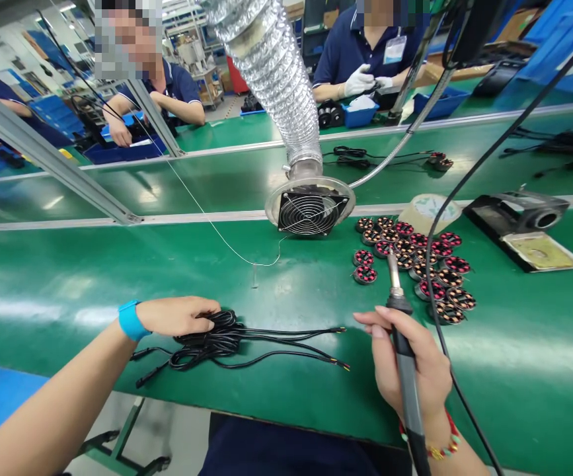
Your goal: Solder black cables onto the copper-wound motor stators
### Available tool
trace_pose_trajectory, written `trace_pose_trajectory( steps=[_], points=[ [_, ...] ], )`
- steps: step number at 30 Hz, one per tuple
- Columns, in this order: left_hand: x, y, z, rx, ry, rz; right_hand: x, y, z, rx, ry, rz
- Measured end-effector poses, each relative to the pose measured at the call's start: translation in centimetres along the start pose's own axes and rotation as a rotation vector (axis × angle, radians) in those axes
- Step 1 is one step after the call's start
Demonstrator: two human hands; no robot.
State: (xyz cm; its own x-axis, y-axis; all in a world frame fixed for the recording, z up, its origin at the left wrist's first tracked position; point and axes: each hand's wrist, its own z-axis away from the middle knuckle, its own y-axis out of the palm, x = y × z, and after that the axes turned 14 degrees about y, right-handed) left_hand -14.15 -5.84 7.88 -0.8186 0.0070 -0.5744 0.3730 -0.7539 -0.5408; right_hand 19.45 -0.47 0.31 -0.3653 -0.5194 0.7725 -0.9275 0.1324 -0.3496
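Observation:
My left hand point(182, 316), with a blue band at the wrist, is closed on the top of a bundle of coiled black cables point(217, 340). The cables' stripped coloured ends point right, towards the middle of the bench. In my right hand point(410, 357) is a soldering iron point(405, 370), its metal tip pointing away from me. Beyond the tip lie several small round motor coils point(445, 312) with red and copper-coloured windings, grouped on the green bench. A thin solder wire point(227, 243) hangs down and curves above the bench.
A fume fan point(308, 210) on a silver duct stands at the bench's middle. Right of it are a tape roll point(429, 213) and an iron stand point(519, 221). The iron's black cord crosses the right side. Across the bench, people work beside blue bins point(360, 116).

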Motion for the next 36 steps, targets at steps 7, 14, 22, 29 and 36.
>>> trace_pose_trajectory(
  steps=[7, 14, 22, 29, 36],
  points=[
    [-0.8, 1.1, -0.4, -0.009, 0.043, 0.079, -0.2, 0.1, 0.2, -0.006, 0.009, -0.017],
    [-1.8, 1.8, -1.0, -0.054, 0.041, -0.143, 0.0, 0.1, 0.2, -0.005, 0.018, -0.029],
    [-3.2, 0.9, 0.4, -0.146, 0.042, -0.397, 0.1, 0.2, 0.0, -0.004, 0.018, -0.005],
    [-1.1, 0.4, -1.7, -0.225, 0.126, -0.595, 0.0, 0.3, 0.1, -0.001, 0.02, 0.017],
    [-0.1, 1.8, -0.3, -0.467, 0.161, -0.48, -0.1, 0.2, 0.1, 0.003, 0.026, 0.004]
  ],
)
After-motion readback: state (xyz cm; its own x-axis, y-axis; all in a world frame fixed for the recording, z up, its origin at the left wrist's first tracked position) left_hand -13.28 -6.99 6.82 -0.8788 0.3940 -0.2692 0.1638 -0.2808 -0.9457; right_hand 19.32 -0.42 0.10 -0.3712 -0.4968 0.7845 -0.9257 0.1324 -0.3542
